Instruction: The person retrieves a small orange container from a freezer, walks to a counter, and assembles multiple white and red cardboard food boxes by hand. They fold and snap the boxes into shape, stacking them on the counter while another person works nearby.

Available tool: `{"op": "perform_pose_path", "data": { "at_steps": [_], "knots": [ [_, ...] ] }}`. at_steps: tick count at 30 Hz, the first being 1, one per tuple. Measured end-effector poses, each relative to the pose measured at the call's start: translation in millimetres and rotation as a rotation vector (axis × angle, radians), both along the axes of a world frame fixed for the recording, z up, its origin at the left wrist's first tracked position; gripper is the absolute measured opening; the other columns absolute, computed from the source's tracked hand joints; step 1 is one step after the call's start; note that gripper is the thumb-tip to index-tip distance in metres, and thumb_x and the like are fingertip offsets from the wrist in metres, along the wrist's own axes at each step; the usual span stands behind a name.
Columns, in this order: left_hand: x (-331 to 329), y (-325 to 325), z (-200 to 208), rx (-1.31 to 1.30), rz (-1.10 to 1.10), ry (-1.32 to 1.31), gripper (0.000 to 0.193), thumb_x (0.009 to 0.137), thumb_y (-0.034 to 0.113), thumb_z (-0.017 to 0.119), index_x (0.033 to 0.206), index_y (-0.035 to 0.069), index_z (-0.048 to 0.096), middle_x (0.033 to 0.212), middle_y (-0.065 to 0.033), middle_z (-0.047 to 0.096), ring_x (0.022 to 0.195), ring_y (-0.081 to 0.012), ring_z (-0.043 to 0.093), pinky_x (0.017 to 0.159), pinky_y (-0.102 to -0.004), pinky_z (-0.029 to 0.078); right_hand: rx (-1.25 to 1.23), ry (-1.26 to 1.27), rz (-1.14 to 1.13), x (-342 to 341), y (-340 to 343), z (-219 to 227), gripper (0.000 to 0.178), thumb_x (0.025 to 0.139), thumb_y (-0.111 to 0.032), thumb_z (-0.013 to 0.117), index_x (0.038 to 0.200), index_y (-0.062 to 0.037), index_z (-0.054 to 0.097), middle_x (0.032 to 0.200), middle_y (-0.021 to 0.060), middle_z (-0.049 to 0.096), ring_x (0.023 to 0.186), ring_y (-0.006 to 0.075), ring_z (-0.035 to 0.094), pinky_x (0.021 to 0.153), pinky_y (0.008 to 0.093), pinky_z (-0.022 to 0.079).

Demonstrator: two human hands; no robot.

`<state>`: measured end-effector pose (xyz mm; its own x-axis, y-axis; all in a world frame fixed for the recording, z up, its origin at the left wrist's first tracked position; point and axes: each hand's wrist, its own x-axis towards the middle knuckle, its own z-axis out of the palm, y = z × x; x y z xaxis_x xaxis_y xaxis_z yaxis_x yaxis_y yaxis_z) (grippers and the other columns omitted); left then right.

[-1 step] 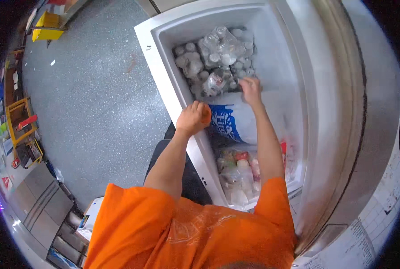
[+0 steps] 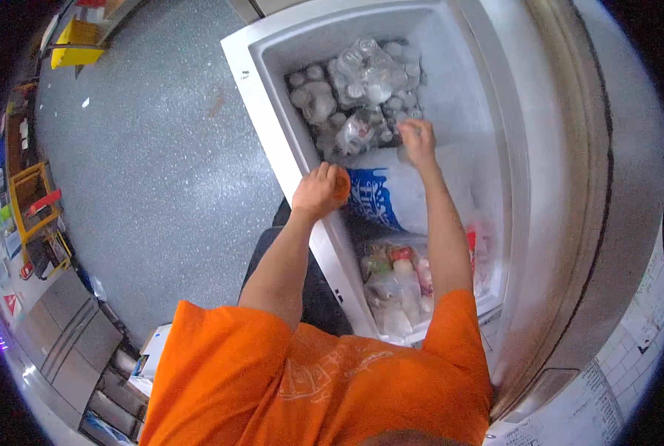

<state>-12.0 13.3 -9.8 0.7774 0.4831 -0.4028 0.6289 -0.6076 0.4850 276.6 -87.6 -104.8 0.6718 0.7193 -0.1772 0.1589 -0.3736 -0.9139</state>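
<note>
While the left hand (image 2: 318,191) grips an orange thing (image 2: 342,186), bagged bottles (image 2: 362,93) lie just beyond the right hand (image 2: 418,139).

The left hand (image 2: 318,191) is curled into a loose fist, forearm bent forward. The right arm stretches out nearly straight, and the right hand (image 2: 418,140) reaches downward with its fingers bent.

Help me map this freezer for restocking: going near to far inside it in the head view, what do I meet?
Bagged bottles with coloured caps → blue and white bag → right hand → clear-wrapped packs of bottles.
</note>
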Motion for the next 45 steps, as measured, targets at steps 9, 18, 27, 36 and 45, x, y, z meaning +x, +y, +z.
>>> {"op": "perform_pose_path", "data": {
  "at_steps": [9,18,27,36,45],
  "knots": [
    [0,-3,-5,0.055,0.011,-0.047,0.059,0.075,0.035,0.081,0.12,0.008,0.053,0.111,-0.0132,0.06,0.101,-0.036,0.066,0.086,-0.0469,0.055,-0.061,-0.244,0.386,-55,23,29,0.027,0.088,-0.029,0.07,0.085,-0.0029,0.074,0.084,0.0209,0.07,0.086,0.038,0.067,0.077,0.0462,0.051],
    [-6,-9,-10,0.085,-0.002,-0.088,0.062,0.074,0.043,0.082,0.116,0.008,0.053,0.108,-0.0142,0.061,0.097,-0.0364,0.067,0.082,-0.0486,0.055,-0.161,-0.196,0.472,-76,48,82,0.025,0.088,-0.025,0.068,0.084,-0.0007,0.073,0.08,0.0215,0.069,0.079,0.0409,0.066,0.076,0.0476,0.051],
    [-4,-6,-3,0.081,-0.025,-0.075,0.059,0.073,0.033,0.081,0.12,0.01,0.054,0.107,-0.0128,0.06,0.099,-0.0346,0.067,0.082,-0.0471,0.057,0.13,-0.184,0.409,-90,75,109,0.028,0.09,-0.023,0.065,0.08,0.0016,0.07,0.079,0.0226,0.068,0.076,0.0424,0.067,0.068,0.0462,0.051],
    [-2,-4,6,0.061,-0.036,-0.049,0.06,0.073,0.033,0.082,0.121,0.008,0.055,0.107,-0.0125,0.061,0.098,-0.0347,0.067,0.082,-0.0468,0.057,0.014,-0.192,0.341,-82,71,98,0.026,0.089,-0.02,0.062,0.087,0.0044,0.07,0.082,0.0257,0.068,0.077,0.0424,0.068,0.071,0.0448,0.052],
    [-8,-9,-11,0.061,-0.029,-0.035,0.065,0.071,0.034,0.083,0.124,0.01,0.054,0.115,-0.013,0.06,0.102,-0.0334,0.067,0.084,-0.046,0.057,0.081,-0.461,0.147,-45,-27,77,0.019,0.094,-0.014,0.062,0.083,0.0007,0.068,0.07,0.0106,0.062,0.06,0.0233,0.058,0.066,0.0389,0.051]
  ]
}}
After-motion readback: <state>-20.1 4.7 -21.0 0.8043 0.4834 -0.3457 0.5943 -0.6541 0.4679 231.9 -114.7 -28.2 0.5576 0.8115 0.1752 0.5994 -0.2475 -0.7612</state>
